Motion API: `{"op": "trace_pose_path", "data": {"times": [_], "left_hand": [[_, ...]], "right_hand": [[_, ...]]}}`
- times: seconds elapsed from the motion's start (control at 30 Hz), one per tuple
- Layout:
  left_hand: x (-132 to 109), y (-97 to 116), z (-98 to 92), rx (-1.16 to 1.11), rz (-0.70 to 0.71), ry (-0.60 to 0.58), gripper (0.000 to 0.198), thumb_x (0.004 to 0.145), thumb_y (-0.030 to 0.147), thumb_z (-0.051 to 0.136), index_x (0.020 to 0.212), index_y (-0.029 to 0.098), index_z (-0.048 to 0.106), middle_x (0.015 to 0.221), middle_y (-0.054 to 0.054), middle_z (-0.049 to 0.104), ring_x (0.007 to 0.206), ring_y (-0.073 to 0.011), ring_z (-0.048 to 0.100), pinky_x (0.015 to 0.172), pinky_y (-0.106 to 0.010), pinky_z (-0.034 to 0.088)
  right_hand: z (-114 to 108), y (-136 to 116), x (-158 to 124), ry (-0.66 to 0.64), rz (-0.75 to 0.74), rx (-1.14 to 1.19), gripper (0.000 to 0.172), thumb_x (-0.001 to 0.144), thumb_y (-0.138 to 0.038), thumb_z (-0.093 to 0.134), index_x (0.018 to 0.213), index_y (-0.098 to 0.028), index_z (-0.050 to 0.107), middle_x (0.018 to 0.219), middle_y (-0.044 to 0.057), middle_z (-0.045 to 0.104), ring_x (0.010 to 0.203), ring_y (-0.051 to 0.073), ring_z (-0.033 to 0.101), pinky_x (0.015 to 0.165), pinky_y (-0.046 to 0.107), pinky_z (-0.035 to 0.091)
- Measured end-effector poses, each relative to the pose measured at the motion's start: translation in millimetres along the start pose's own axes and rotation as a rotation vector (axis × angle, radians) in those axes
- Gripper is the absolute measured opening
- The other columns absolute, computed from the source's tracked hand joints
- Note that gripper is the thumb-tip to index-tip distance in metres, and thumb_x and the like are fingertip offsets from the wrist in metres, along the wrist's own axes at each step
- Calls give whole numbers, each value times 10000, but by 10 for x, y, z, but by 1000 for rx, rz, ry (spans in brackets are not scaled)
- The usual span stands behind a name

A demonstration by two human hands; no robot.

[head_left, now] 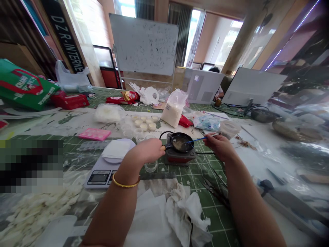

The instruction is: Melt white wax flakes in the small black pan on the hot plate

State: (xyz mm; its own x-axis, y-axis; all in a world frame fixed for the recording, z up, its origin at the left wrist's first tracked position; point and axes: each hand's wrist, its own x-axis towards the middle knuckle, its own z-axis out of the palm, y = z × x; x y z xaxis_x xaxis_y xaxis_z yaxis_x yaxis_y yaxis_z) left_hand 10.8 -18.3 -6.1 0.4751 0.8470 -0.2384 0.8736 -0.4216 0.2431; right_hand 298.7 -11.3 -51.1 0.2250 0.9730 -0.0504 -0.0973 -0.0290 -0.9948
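My left hand (147, 151) is closed round the handle of a small black frying pan (189, 148), which sits on a small hot plate (181, 160). Between the fingers of my right hand (218, 144) is a thin blue stick (197, 139), its tip down in the pan. Some cloudy, pale stuff lies on the pan's bottom; its kind cannot be made out. A clear cup (151, 166) stands below my left wrist. To the left is a kitchen scale (99, 178) with white paper squares (117, 149) on its platform.
Several small cups of pale wax-like stuff (144, 127) and a bag of white pellets (172, 111) stand behind the pan. Crumpled tissue (189, 209) lies in front, with pliers (214, 190) to its right. White flakes (43, 209) lie at left. A person sits behind the monitors.
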Motion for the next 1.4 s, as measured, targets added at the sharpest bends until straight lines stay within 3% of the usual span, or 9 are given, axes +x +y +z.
{"op": "trace_pose_path", "data": {"times": [0.17,0.33,0.5,0.73,0.93,1.07,1.17,1.33,1.4], "left_hand": [[14,-5,11,-12,1,23,312,746,391,373,674,164,575,679,-60,590,551,-145,488,487,-255,301],[23,-31,25,-25,13,23,337,727,448,399,651,168,570,674,-57,592,575,-160,509,497,-257,307],[19,-23,15,-45,24,27,371,731,479,381,635,169,562,673,-59,598,577,-158,517,497,-250,318],[63,-13,-94,-115,-65,-93,386,704,483,407,663,138,574,623,-82,613,469,-153,530,441,-247,336],[111,-68,-125,-123,-57,-168,386,704,470,408,686,124,577,720,-110,650,493,-151,558,451,-243,361],[93,-135,-132,-166,-68,-179,390,698,493,427,676,135,579,698,-82,646,499,-146,558,463,-238,368],[88,-190,-204,-280,48,53,373,668,508,499,667,148,598,661,-49,629,574,-148,558,520,-237,388],[66,-153,-479,-1086,372,1003,336,743,489,464,827,192,598,795,-31,609,727,-122,541,689,-267,431],[10,-88,-610,-1372,489,1104,379,808,506,343,824,218,589,794,-19,598,732,-110,526,698,-268,426]], "right_hand": [[-122,-53,-8,89,-50,48,219,596,-311,704,698,-171,569,579,-28,612,532,67,570,554,164,488],[-55,17,-29,25,0,31,214,604,-285,696,714,-134,592,623,33,633,530,96,577,538,208,496],[-166,-39,-39,154,-71,48,186,624,-283,675,699,-165,552,564,-25,595,498,70,553,515,175,485],[-61,30,-127,24,-44,11,259,582,-323,706,723,-140,592,633,30,640,530,98,577,527,214,500],[-128,15,-103,173,-141,17,236,604,-339,680,707,-168,555,582,-20,615,500,66,553,514,169,482],[-10,45,-168,111,-155,-40,266,607,-377,670,736,-162,581,632,16,644,534,94,570,553,216,493],[26,68,-202,139,-184,-110,269,599,-376,676,710,-148,586,614,28,640,527,108,563,541,231,480],[32,-40,-443,344,-441,-296,225,705,-387,587,793,-180,568,658,6,619,625,123,571,641,245,454],[157,-73,-667,337,-588,-472,182,769,-362,517,830,-195,555,710,24,617,674,144,572,681,274,444]]}}
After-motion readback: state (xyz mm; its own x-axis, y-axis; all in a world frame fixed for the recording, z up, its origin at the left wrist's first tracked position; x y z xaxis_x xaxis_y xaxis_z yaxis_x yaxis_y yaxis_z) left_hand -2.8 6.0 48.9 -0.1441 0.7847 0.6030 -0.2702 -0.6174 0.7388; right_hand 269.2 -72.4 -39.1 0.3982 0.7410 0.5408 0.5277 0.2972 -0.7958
